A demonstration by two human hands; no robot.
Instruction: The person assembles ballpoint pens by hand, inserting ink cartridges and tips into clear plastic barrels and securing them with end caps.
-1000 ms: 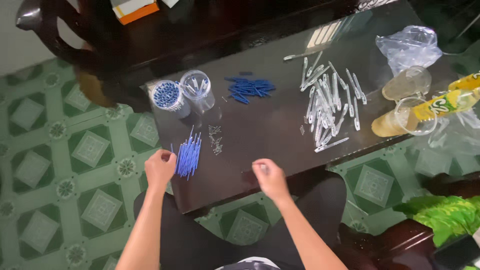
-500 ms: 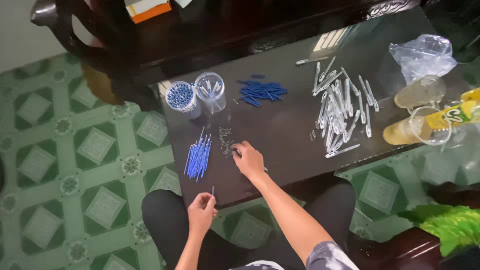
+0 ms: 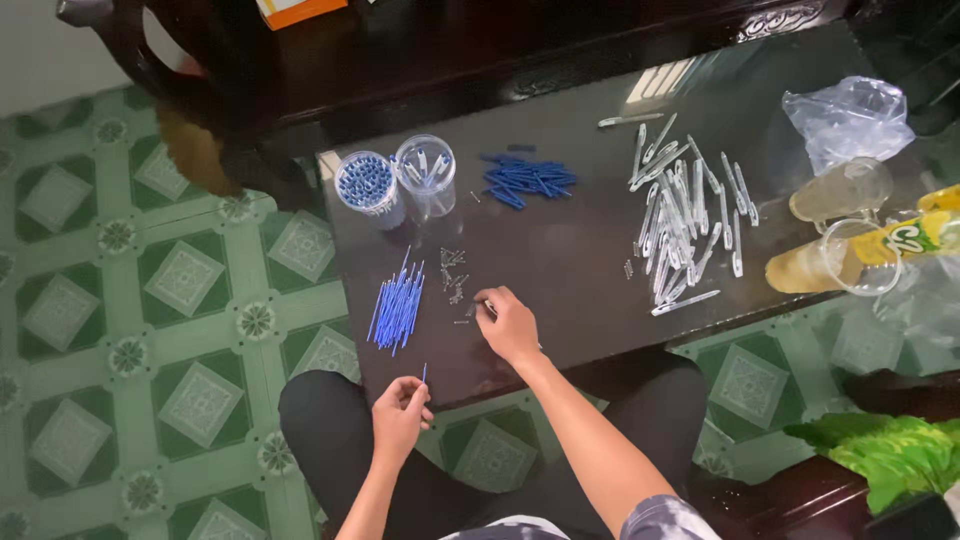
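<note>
Head view, looking down on a dark glossy surface [image 3: 590, 260] over a green patterned tile floor [image 3: 130, 300]. Near the surface's far left corner stand two clear cups side by side: one cup [image 3: 366, 185] is packed with blue-tipped sticks standing upright, the other cup [image 3: 425, 172] holds a few clear pieces. The left hand [image 3: 400, 412] is at the near edge, over the person's lap, fingers pinched around a single thin blue stick [image 3: 424, 374] held upright. The right hand [image 3: 508, 325] rests on the surface with the arm stretched forward, fingertips closed on a tiny metal part among a scatter of small metal pieces [image 3: 455, 275]; what exactly it grips is too small to tell. A bundle of blue sticks [image 3: 397, 308] lies just left of that hand. Farther off lie a pile of blue caps [image 3: 530, 182], a spread of clear tubes [image 3: 685, 215], a crumpled plastic bag [image 3: 850, 115] and two glasses [image 3: 845, 225] at the right.
</note>
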